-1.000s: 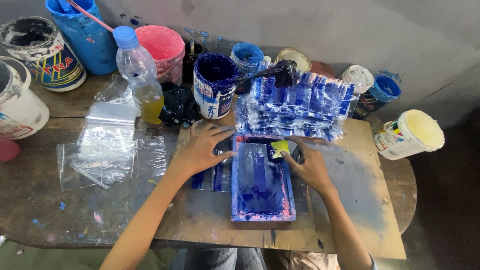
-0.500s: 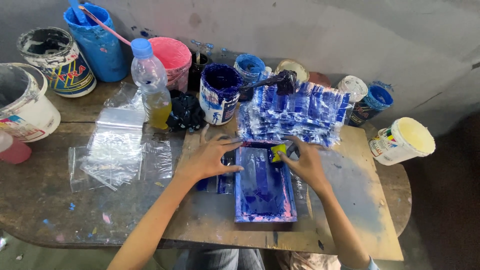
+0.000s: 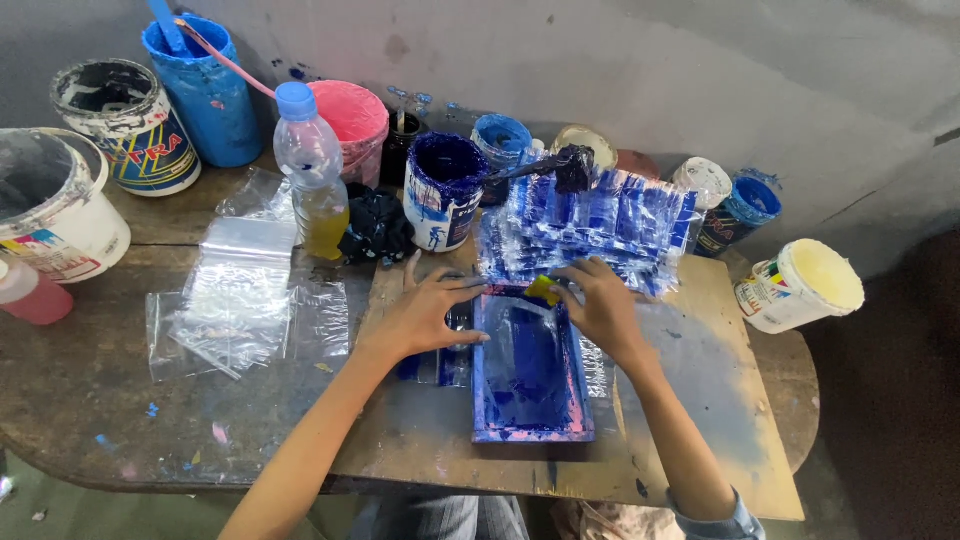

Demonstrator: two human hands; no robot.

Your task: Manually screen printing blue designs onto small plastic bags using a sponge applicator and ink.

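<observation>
Back left corner: blue bucket (image 3: 205, 95), pink tub (image 3: 352, 118), black-stained paint can (image 3: 125, 125)
Left edge: white bucket (image 3: 55, 215)
Left half: clear plastic bags (image 3: 240, 300), plastic bottle (image 3: 312, 175)
Right edge: cream-filled pot (image 3: 805, 285)

wooden board (image 3: 700, 400) – matt, paint-stained | plastic bags (image 3: 240, 295) – clear, glossy | printing frame (image 3: 530, 370) – wet-glossy blue

- Deep blue ink, pink-flecked edges: printing frame (image 3: 530, 372).
- Yellow: small squeegee (image 3: 543, 289).
- Blue-printed clear plastic: stack of bags (image 3: 590, 225).
- Plain clear: unprinted bags (image 3: 235, 300).
- Pink: tub (image 3: 350, 118).
- Blue: bucket (image 3: 205, 90).
- Blue cap, yellow liquid: bottle (image 3: 312, 170).
- White, cream inside: pot (image 3: 800, 285).
</observation>
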